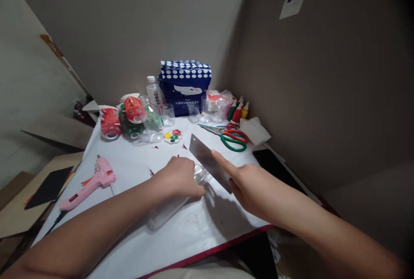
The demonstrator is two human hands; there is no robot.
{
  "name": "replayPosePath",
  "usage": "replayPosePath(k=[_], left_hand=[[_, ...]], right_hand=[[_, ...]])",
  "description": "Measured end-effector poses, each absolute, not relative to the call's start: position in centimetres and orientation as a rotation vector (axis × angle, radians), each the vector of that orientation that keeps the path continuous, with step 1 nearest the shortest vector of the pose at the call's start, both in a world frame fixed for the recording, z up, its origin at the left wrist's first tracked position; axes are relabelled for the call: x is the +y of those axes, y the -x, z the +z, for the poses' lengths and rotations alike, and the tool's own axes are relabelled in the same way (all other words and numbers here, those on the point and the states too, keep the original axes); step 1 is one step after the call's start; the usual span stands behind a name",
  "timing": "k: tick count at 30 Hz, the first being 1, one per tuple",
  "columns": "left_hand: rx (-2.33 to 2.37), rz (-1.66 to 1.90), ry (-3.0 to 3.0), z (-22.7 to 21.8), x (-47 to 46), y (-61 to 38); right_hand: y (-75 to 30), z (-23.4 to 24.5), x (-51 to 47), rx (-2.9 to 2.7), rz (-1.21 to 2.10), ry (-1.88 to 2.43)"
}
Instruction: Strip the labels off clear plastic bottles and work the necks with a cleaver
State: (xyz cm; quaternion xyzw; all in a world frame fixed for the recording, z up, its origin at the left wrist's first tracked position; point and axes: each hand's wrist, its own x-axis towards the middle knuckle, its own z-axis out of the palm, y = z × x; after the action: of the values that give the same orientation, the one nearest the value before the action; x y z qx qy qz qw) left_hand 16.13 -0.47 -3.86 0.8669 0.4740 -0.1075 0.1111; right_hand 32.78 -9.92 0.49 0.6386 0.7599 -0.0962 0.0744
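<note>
My left hand (pixel 179 177) is closed over a clear plastic bottle (pixel 168 210) that lies on its side on the white table cover (pixel 129 171). My right hand (pixel 249 186) grips a broad steel cleaver (pixel 208 160), index finger stretched along its spine. The blade rests against the bottle near its neck, just right of my left fingers.
A pink glue gun (pixel 90 183) lies at the left. At the back stand painted bottle figures (pixel 124 119), clear cups, a water bottle (pixel 154 91), a blue dotted bag (pixel 185 83), paint bottles (pixel 238 111), a paint palette (pixel 174 136) and scissors (pixel 231 136). A dark phone (pixel 274 167) lies right.
</note>
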Motion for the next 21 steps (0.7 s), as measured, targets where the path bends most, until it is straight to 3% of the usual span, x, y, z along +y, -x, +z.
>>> replayPosePath(k=[6, 11, 16, 21], left_hand=[[1.423, -0.320, -2.529, -4.1, -0.3, -16.1], [1.385, -0.279, -2.550, -4.7, -0.1, -15.6], [1.345, -0.263, -2.530, -4.8, 0.2, -15.6], [1.396, -0.292, -2.580, -4.4, 0.0, -16.0]], right_hand=[[-31.8, -0.7, -6.4, 2.489, -0.263, -2.023], [-33.7, -1.1, -9.6, 2.412, -0.371, -2.000], [-34.6, -0.5, -12.0, 2.292, -0.340, -1.931], [-32.4, -0.4, -8.3, 2.376, -0.222, -1.940]])
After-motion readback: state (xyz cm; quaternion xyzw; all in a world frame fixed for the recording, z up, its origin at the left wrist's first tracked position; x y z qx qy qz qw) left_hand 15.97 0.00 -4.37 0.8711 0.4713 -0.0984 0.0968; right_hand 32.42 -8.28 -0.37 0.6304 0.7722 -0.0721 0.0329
